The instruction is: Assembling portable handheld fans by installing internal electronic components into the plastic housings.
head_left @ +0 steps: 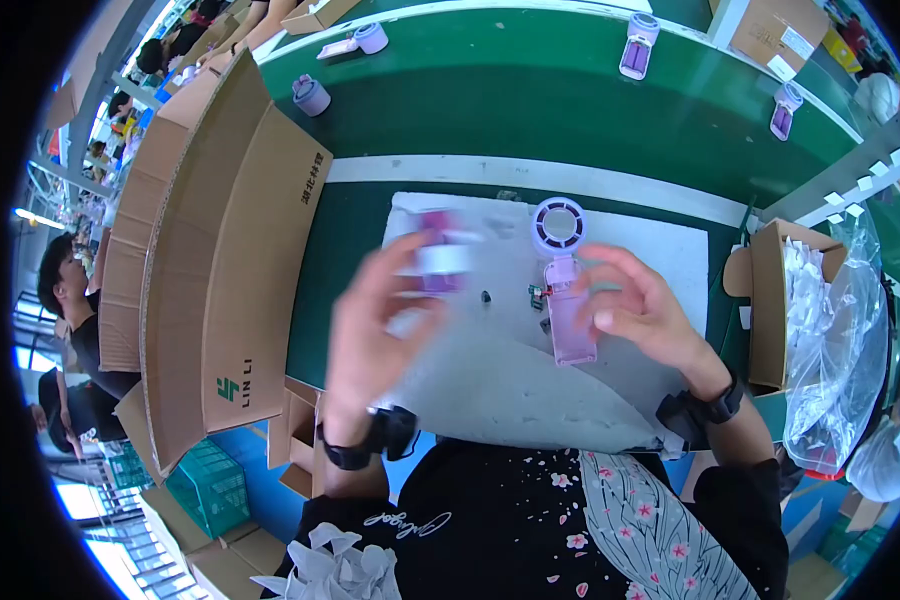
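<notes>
My left hand (pixel 370 310) is smeared by motion, its fingers around the near side of a purple casing piece (pixel 440 225) with a whitish patch; the piece is blurred too. My right hand (pixel 645 310) is open, fingers curved and apart, over the right edge of a pink handle shell (pixel 572 335). This shell joins a round lilac fan head (pixel 558 226) with a grey centre; it looks like a handheld fan lying on the mat. A small green circuit board (pixel 537 297) lies at the shell's left side. Left of it rests a small dark part (pixel 486 297).
A pale mat (pixel 450 400) covers the bench. Behind it runs a green conveyor belt (pixel 530 110) with several lilac fans (pixel 640 45). A tall cardboard box (pixel 260 270) stands at left; at right, an open carton (pixel 767 300) holds white wrapped pieces. Other people work at far left.
</notes>
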Action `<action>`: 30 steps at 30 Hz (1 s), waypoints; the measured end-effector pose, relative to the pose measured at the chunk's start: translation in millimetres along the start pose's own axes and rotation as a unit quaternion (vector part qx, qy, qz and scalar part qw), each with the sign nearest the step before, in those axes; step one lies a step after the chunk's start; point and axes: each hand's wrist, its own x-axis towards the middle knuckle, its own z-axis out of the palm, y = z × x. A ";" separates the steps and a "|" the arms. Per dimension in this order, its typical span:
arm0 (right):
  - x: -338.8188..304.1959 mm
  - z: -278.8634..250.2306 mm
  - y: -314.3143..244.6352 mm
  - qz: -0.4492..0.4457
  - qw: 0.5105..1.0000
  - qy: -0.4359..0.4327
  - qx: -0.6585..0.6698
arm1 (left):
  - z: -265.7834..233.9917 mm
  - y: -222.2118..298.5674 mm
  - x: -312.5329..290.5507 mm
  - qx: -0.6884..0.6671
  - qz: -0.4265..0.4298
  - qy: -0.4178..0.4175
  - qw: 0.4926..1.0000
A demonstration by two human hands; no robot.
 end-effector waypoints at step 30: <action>33.1 72.6 7.9 -0.247 0.831 0.276 -0.416 | 39.4 -63.6 54.9 -0.100 0.124 -0.197 0.967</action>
